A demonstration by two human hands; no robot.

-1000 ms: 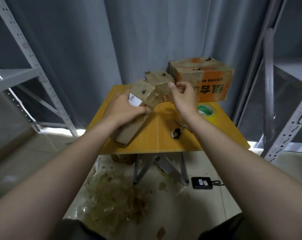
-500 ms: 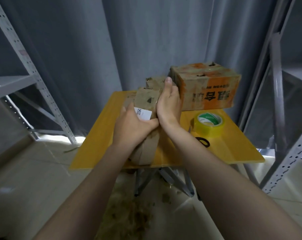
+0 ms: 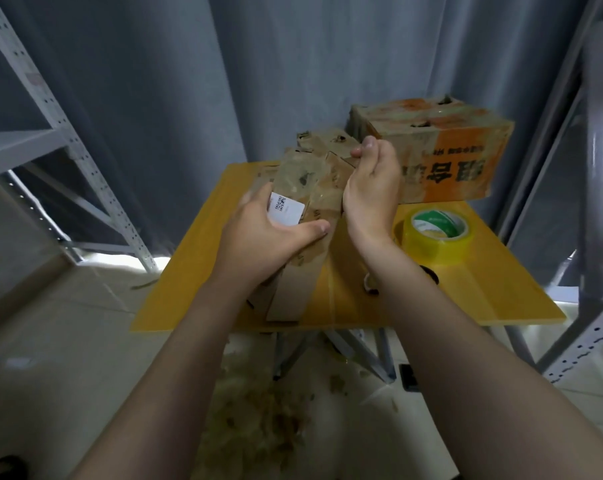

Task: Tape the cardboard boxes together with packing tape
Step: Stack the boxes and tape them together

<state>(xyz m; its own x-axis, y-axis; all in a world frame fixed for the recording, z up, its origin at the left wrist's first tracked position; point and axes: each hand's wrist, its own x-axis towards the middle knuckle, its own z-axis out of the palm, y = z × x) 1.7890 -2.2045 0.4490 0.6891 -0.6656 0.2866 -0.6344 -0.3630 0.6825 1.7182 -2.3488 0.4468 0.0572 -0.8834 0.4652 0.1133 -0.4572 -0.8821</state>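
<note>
worn, taped cardboard boxes [image 3: 303,188] (white label)

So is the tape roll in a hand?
No, the tape roll lies on the table; the left hand and right hand hold the long box.

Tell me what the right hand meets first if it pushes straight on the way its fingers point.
Probably the small cardboard box just behind the long box; the right hand looks nearly against it. Depth is unclear.

A storeroom: slotted steel racks [image 3: 70,140] flank a folding table [image 3: 500,289] before a grey curtain [image 3: 293,64]
</note>
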